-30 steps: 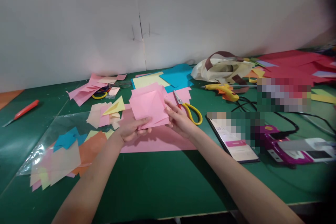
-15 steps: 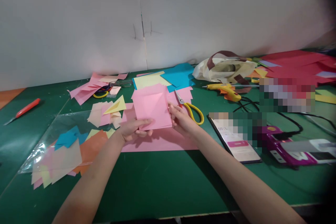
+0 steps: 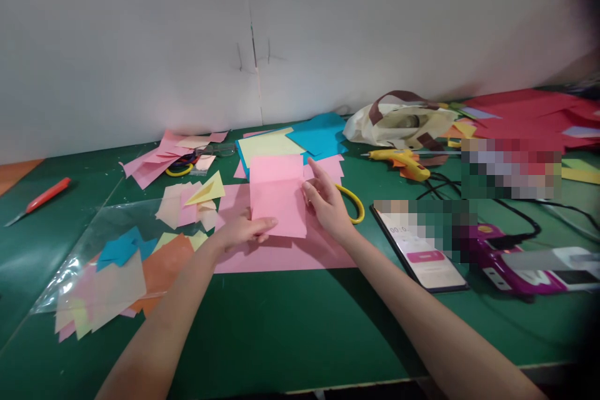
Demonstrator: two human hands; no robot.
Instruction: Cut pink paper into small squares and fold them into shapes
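Observation:
A stack of pink paper (image 3: 279,209), with a faint line across its upper part, is held tilted above a larger pink sheet (image 3: 323,253). My left hand (image 3: 244,229) grips its lower left corner, thumb on top and fingers underneath. At the right edge my right hand (image 3: 328,203) has its fingers apart, the thumb close to the paper; whether it touches cannot be made out. Behind that hand lie scissors, of which a yellow handle (image 3: 357,207) shows; the blades are hidden.
Left lie mixed paper pieces on a clear plastic bag (image 3: 94,231) and a red-handled knife (image 3: 49,194). Blue sheets (image 3: 323,131) lie behind. Right are a yellow glue gun (image 3: 403,162), a cloth bag (image 3: 365,125), a phone (image 3: 426,259), a purple device (image 3: 520,275) and cables.
My right hand has released its hold on the paper's right edge and its fingers have spread. The stack has shifted slightly right and looks narrower, its edges more even.

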